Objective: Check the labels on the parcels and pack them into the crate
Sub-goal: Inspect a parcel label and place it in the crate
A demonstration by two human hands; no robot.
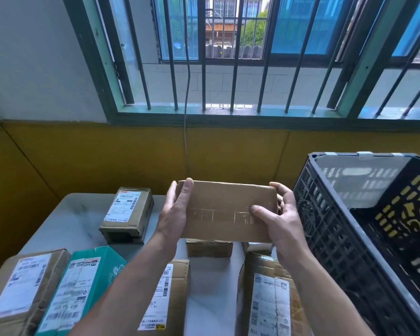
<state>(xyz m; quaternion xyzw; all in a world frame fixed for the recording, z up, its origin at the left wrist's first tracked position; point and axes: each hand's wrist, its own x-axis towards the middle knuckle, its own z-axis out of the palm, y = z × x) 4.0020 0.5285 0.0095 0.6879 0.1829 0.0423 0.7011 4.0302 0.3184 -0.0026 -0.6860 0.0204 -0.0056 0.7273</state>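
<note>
I hold a plain brown cardboard parcel (pixel 224 209) up above the table, between both hands. The side facing me shows tape and no label. My left hand (pixel 174 214) grips its left end, thumb over the top corner. My right hand (pixel 280 218) grips the right end, thumb pressed on the taped face. The black plastic crate (pixel 344 236) stands tilted at the right, close to my right hand; its inside looks bare from here. Labelled parcels lie on the table: a brown one (pixel 127 212) at the back left, a brown one (pixel 22 289) and a teal one (pixel 83 287) at the front left.
More labelled brown parcels lie near me: one (pixel 172 292) under my left forearm, one (pixel 267 301) by my right forearm, a small one (pixel 209 248) below the held parcel. The white table (pixel 75 221) meets a yellow wall under a barred window. A cable (pixel 186 132) hangs down the wall.
</note>
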